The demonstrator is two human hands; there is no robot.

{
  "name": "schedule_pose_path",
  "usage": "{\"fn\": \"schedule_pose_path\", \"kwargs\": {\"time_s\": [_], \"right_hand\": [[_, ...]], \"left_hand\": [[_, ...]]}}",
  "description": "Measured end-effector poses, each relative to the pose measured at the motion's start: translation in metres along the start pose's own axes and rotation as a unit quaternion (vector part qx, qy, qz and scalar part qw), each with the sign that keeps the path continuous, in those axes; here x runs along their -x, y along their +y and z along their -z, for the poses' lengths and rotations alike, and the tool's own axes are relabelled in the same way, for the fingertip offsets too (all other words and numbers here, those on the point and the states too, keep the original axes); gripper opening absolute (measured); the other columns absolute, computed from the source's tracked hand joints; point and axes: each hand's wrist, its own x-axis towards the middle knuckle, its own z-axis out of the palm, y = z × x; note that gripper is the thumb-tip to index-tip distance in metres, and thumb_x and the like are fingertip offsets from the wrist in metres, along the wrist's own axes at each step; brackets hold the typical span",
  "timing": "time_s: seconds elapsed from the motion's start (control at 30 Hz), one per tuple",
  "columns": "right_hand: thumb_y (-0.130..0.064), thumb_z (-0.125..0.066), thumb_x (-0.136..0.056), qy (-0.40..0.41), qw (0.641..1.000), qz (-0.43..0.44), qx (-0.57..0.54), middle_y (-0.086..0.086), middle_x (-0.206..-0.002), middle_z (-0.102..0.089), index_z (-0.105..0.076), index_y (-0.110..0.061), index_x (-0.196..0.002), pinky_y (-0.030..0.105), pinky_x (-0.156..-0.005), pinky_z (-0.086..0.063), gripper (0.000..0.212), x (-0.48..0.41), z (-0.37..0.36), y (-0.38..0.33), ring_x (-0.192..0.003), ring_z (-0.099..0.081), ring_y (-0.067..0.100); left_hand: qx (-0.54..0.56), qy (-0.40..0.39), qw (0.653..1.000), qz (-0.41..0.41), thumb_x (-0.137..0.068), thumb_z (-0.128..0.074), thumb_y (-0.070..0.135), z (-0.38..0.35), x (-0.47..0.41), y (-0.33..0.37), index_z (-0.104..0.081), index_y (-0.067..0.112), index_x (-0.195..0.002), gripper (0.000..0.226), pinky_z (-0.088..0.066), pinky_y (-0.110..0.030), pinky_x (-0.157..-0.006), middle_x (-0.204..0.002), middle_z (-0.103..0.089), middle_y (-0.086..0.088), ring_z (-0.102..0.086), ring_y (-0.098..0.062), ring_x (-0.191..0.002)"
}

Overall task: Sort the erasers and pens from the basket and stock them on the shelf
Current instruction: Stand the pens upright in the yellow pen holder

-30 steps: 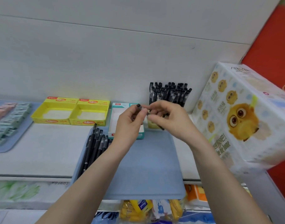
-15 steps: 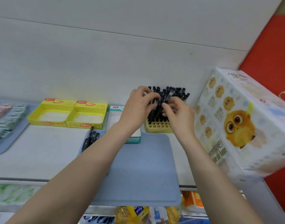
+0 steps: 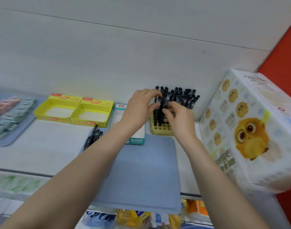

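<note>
A yellow pen rack (image 3: pixel 159 129) stands at the back of the shelf (image 3: pixel 47 149), filled with several upright black pens (image 3: pixel 182 98). My left hand (image 3: pixel 139 108) and my right hand (image 3: pixel 177 118) are both at the rack's left front. Their fingers pinch one black pen (image 3: pixel 165 103) that stands upright among the others. A few more black pens (image 3: pixel 93 136) lie on the left edge of a blue tray (image 3: pixel 141 171). Rows of pastel erasers (image 3: pixel 7 114) fill another blue tray at far left.
Two open yellow boxes (image 3: pixel 75 109) sit at the back, and a white-teal box (image 3: pixel 136 139) lies partly under my left forearm. A large tissue pack with an owl print (image 3: pixel 250 129) crowds the right side. Packaged goods (image 3: pixel 133 219) show below the shelf edge.
Both hands carried the pen from above the tray back to the rack and now hold it upright among the standing pens. The view tilted slightly upward.
</note>
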Motion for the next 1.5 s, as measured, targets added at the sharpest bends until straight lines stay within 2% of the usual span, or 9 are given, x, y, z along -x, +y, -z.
{"fn": "schedule_pose_path", "kwargs": {"time_s": [0.37,0.5,0.6,0.73,0.87,0.97,1.2,1.37,1.5], "right_hand": [[-0.031,-0.064,-0.092,0.010,0.998,-0.029,0.053,-0.006,-0.079,-0.067,-0.069,-0.015,-0.106,0.042,-0.077,-0.055,0.022,0.020,0.001,0.003,-0.077,-0.065,0.016],[-0.030,-0.062,-0.092,0.055,0.994,-0.058,0.077,-0.013,-0.072,-0.063,-0.068,-0.022,-0.089,0.042,-0.076,-0.054,0.011,0.049,0.014,-0.021,-0.071,-0.061,0.010],[-0.035,-0.060,-0.091,0.004,0.993,-0.094,0.072,-0.010,-0.067,-0.064,-0.065,-0.026,-0.078,0.038,-0.073,-0.052,0.017,0.085,-0.004,-0.057,-0.070,-0.063,0.015],[-0.058,-0.053,-0.090,-0.090,0.982,-0.113,0.122,-0.002,-0.084,-0.069,-0.064,-0.021,-0.090,0.031,-0.067,-0.041,0.039,0.126,-0.060,-0.110,-0.085,-0.064,0.023],[-0.078,-0.044,-0.081,-0.130,0.956,-0.136,0.224,0.012,-0.114,-0.059,-0.055,-0.009,-0.113,0.036,-0.078,-0.042,0.077,0.139,-0.104,-0.147,-0.107,-0.055,0.030],[-0.082,-0.045,-0.076,-0.150,0.931,-0.162,0.292,0.015,-0.125,-0.049,-0.046,-0.001,-0.127,0.038,-0.087,-0.044,0.096,0.141,-0.123,-0.166,-0.115,-0.046,0.031],[-0.060,-0.064,-0.078,-0.225,0.888,-0.231,0.328,0.020,-0.133,-0.040,-0.036,0.002,-0.139,0.041,-0.091,-0.043,0.091,0.122,-0.136,-0.188,-0.120,-0.041,0.035],[-0.028,-0.064,-0.084,-0.223,0.869,-0.267,0.353,0.019,-0.134,-0.040,-0.037,-0.001,-0.137,0.041,-0.094,-0.043,0.065,0.118,-0.128,-0.186,-0.122,-0.042,0.035],[-0.014,-0.062,-0.083,-0.187,0.889,-0.250,0.336,0.013,-0.119,-0.058,-0.049,-0.005,-0.122,0.032,-0.072,-0.041,0.041,0.119,-0.117,-0.176,-0.109,-0.057,0.032]], "left_hand": [[0.036,0.015,0.999,0.023,-0.091,-0.061,0.016,0.053,0.035,-0.024,-0.059,0.024,-0.129,0.040,-0.050,-0.038,-0.090,-0.119,-0.061,0.000,-0.057,-0.019,-0.103],[0.062,0.049,0.994,0.080,-0.089,-0.062,0.008,0.098,0.075,-0.063,-0.066,0.021,-0.117,0.031,-0.050,-0.018,-0.081,-0.112,-0.062,0.000,-0.061,-0.012,-0.092],[0.073,0.027,0.985,0.151,-0.090,-0.060,0.008,0.118,0.116,-0.092,-0.067,0.025,-0.113,0.029,-0.041,-0.005,-0.072,-0.109,-0.064,0.004,-0.059,-0.003,-0.084],[0.086,-0.033,0.981,0.170,-0.092,-0.057,0.008,0.123,0.158,-0.118,-0.064,0.030,-0.115,0.032,-0.042,-0.009,-0.074,-0.105,-0.061,0.008,-0.056,0.003,-0.083],[0.115,-0.083,0.977,0.158,-0.094,-0.054,0.012,0.117,0.173,-0.129,-0.059,0.027,-0.124,0.033,-0.048,-0.028,-0.083,-0.106,-0.061,0.006,-0.058,-0.011,-0.087],[0.142,-0.101,0.974,0.149,-0.095,-0.053,0.013,0.115,0.180,-0.132,-0.055,0.024,-0.128,0.035,-0.048,-0.028,-0.083,-0.105,-0.062,0.005,-0.059,-0.012,-0.088],[0.156,-0.118,0.971,0.135,-0.091,-0.057,0.012,0.113,0.179,-0.136,-0.053,0.023,-0.130,0.040,-0.047,-0.029,-0.080,-0.106,-0.062,0.006,-0.056,-0.012,-0.082],[0.127,-0.120,0.978,0.110,-0.087,-0.062,0.013,0.110,0.178,-0.137,-0.053,0.022,-0.130,0.045,-0.048,-0.035,-0.084,-0.110,-0.059,0.004,-0.053,-0.012,-0.086],[0.133,-0.112,0.977,0.123,-0.087,-0.063,0.014,0.110,0.179,-0.135,-0.046,0.020,-0.135,0.052,-0.044,-0.028,-0.081,-0.115,-0.055,0.003,-0.051,-0.011,-0.084]]}}
